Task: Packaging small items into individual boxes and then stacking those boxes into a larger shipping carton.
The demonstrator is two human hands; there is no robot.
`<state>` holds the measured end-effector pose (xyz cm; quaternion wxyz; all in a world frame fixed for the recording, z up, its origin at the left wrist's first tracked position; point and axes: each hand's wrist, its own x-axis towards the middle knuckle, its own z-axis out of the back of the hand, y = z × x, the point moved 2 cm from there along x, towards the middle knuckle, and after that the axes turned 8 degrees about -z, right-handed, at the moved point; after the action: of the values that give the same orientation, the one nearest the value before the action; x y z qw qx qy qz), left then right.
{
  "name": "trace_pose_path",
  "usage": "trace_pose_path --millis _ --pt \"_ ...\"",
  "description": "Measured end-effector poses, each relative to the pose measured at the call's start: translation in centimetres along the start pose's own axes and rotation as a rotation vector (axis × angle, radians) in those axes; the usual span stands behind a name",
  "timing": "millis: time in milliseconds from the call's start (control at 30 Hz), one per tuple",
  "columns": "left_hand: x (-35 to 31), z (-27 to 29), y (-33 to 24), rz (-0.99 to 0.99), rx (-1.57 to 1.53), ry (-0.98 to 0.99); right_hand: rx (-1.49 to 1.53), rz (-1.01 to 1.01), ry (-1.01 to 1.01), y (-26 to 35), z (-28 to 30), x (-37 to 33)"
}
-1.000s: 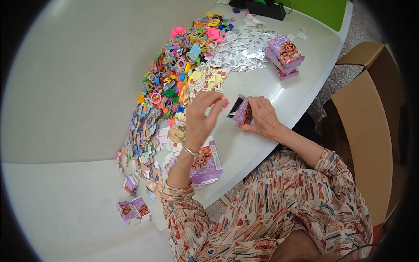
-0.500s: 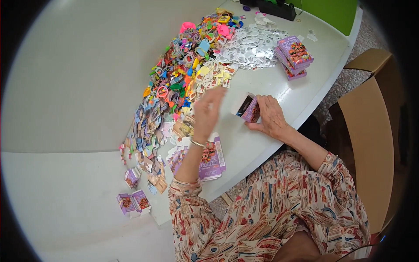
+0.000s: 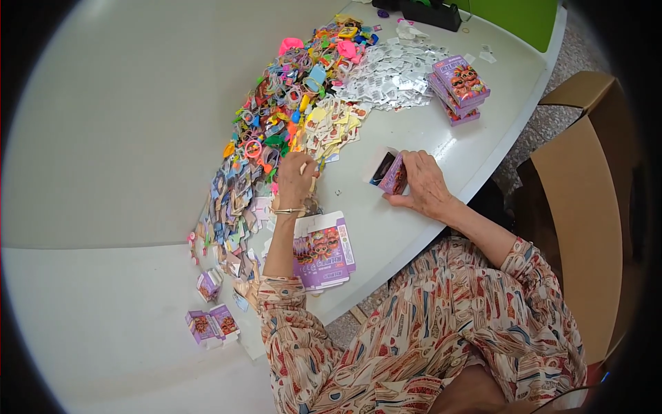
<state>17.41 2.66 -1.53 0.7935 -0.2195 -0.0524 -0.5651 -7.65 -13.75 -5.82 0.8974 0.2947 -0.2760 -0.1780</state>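
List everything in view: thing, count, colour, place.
small open box: one, purple, held upright on the table
flat box blanks: a stack, purple, near table edge
closed boxes: a stack, purple, far right of table
toy pile: many, mixed bright colours, far centre
sticker sheets: many, yellow and white, beside the toys
silver packets: many, far centre-right
card pile: many, mixed colours, left of the blanks
small boxes: a few, purple, near left
table: one, white
cardboard carton: one, brown, on the floor at right
left hand: reaching into the sticker sheets
right hand: holding the small open box
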Motion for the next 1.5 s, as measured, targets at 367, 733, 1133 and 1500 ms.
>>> trace_pose_path --millis 367,733,1133,1500 --pt "-0.7 -1.3 -0.4 0.071 0.018 -0.038 0.012 0.013 0.004 1.0 0.1 0.1" --pt "1.7 2.2 -16.1 -0.260 -0.153 -0.127 -0.002 -0.008 0.013 0.5 0.1 0.2" --pt "0.3 0.5 -13.8 0.121 -0.694 -0.279 -0.042 -0.031 0.021 0.3 0.1 0.1" --pt "-0.7 1.0 -17.4 -0.104 -0.174 -0.291 0.012 -0.023 -0.014 0.5 0.2 0.1"
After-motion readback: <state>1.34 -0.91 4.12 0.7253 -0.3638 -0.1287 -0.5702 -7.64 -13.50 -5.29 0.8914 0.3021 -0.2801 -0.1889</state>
